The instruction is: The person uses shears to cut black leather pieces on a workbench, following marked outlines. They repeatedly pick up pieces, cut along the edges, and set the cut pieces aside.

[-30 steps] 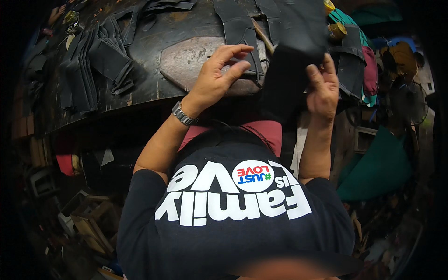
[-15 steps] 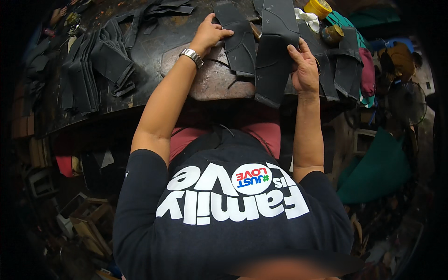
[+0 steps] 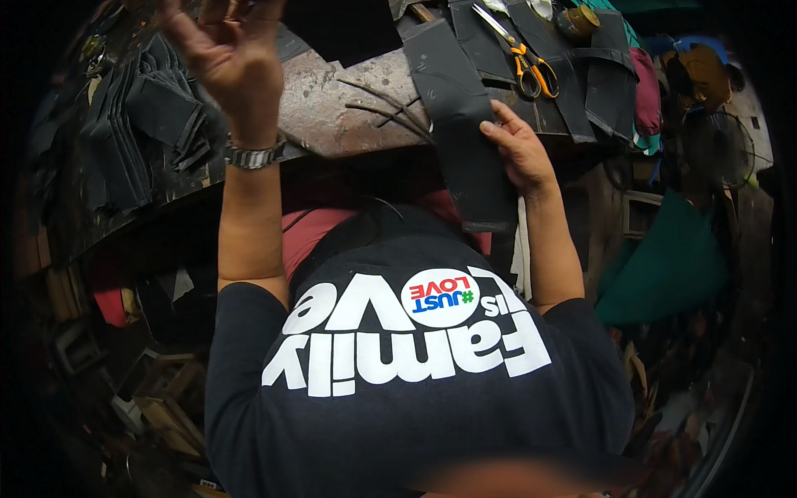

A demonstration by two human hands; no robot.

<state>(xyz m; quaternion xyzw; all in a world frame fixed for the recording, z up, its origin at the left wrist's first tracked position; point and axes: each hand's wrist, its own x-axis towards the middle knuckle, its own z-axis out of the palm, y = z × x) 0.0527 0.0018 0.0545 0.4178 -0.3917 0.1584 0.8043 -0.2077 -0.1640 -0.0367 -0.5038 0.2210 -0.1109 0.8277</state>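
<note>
Here, right hand (image 3: pixel 526 156) pinches black strip (image 3: pixel 459 116), fingers nearly closed.

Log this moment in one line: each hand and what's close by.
left hand: raised beside dark piece, grip unclear | right hand: holding black strip | nearby: orange-handled scissors, pale slab

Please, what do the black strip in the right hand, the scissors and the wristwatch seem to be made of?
Black strip: perhaps leather or a synthetic like it; the surface is nearly matte and bends smoothly.
Scissors: blades probably polished metal, from their pale shine; handles likely plastic, evenly orange and black.
Wristwatch: band likely metal, given its silvery links.
</note>
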